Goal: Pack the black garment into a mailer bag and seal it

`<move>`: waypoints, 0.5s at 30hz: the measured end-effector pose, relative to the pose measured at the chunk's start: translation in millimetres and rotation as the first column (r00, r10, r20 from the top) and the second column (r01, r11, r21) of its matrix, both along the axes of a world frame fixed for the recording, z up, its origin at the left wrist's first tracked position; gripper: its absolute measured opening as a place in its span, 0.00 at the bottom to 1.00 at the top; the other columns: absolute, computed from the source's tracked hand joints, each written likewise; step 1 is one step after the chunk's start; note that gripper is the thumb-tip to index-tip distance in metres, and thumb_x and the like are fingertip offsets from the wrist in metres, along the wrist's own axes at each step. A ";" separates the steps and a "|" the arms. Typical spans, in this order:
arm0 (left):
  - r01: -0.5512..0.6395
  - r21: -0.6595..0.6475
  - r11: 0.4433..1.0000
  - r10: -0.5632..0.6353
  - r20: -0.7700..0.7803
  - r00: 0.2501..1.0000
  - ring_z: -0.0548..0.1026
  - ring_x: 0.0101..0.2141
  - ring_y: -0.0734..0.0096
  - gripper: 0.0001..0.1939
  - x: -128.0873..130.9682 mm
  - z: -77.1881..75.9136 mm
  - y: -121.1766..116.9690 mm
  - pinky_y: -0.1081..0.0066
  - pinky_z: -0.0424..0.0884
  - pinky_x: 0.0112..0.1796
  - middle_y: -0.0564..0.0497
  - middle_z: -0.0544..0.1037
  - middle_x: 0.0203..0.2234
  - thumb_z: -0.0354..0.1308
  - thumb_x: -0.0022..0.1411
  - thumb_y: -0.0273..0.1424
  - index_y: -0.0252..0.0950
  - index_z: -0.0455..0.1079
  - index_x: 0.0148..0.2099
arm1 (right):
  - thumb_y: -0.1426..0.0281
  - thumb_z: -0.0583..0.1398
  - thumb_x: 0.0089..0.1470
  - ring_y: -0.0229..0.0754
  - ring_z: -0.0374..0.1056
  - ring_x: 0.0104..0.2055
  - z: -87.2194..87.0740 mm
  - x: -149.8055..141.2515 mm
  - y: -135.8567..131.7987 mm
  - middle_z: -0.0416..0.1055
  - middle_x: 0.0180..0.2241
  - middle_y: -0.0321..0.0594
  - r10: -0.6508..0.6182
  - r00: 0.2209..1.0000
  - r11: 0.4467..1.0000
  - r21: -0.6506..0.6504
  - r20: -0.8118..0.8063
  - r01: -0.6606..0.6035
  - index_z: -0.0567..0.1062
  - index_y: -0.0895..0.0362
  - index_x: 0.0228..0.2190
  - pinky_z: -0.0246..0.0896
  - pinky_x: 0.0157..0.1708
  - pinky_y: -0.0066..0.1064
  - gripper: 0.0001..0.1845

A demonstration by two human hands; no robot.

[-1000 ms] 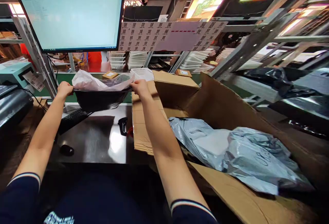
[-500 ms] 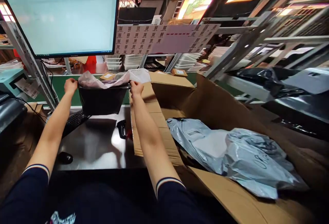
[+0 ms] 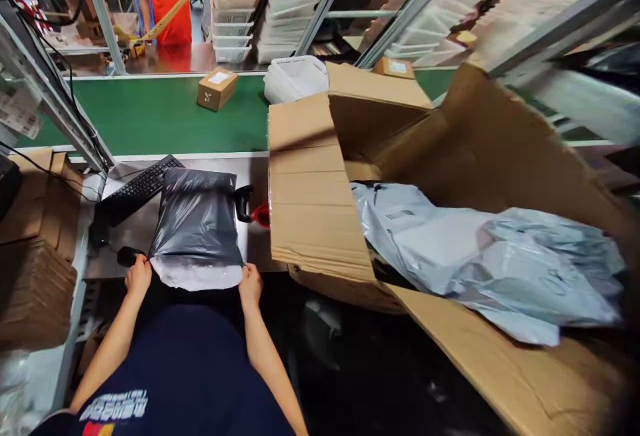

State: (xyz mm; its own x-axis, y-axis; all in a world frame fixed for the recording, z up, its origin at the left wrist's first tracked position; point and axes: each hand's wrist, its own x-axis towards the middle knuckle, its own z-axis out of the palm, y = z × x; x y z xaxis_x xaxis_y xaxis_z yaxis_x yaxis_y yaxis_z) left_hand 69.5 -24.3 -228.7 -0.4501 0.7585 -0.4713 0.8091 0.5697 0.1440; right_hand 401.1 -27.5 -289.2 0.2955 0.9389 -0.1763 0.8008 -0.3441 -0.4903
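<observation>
A black plastic mailer bag (image 3: 196,223) with a pale inner lip lies flat on the dark desk (image 3: 255,249), its open end toward me. My left hand (image 3: 137,275) pinches the bag's near left corner. My right hand (image 3: 251,285) pinches the near right corner. Both hands are closed on the bag's edge at the desk's front.
A keyboard (image 3: 135,189), a mouse (image 3: 125,256) and a black handheld scanner (image 3: 243,201) lie around the bag. A large open cardboard box (image 3: 310,203) holding grey mailer bags (image 3: 480,256) fills the right. A green conveyor (image 3: 150,116) carries a small carton (image 3: 217,88). Flat cartons (image 3: 35,243) stack at left.
Both hands pulled the bag from up near the monitor down onto the desk, toward me. The bag now lies flat. The camera tilted down.
</observation>
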 end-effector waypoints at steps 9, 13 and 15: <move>0.724 0.217 0.655 -0.751 0.086 0.655 0.67 0.70 0.51 0.29 -19.9 -16.2 -22.1 0.51 0.61 0.70 0.40 0.74 0.67 0.48 0.69 0.20 0.43 0.78 0.63 | 0.77 0.58 0.56 0.54 0.67 0.68 -25.1 71.6 -21.0 0.75 0.63 0.48 0.537 0.842 0.836 0.098 0.053 -0.539 0.84 0.49 0.50 0.58 0.72 0.53 0.25; 0.839 0.131 0.528 -0.847 0.146 0.511 0.76 0.59 0.47 0.18 -39.4 -10.3 -5.0 0.52 0.70 0.59 0.35 0.82 0.54 0.51 0.69 0.24 0.37 0.83 0.49 | 0.73 0.61 0.57 0.49 0.72 0.62 -23.9 83.0 -2.8 0.84 0.49 0.44 0.623 0.778 0.782 0.050 -0.083 -0.621 0.86 0.50 0.38 0.54 0.72 0.48 0.13; 0.782 0.068 0.619 -0.785 0.035 0.619 0.77 0.56 0.47 0.17 -38.6 -6.3 1.2 0.54 0.71 0.55 0.36 0.83 0.50 0.51 0.70 0.26 0.35 0.83 0.49 | 0.71 0.59 0.61 0.49 0.72 0.59 -22.9 79.4 8.6 0.84 0.44 0.45 0.474 0.878 0.880 0.018 -0.059 -0.474 0.84 0.52 0.33 0.53 0.71 0.48 0.12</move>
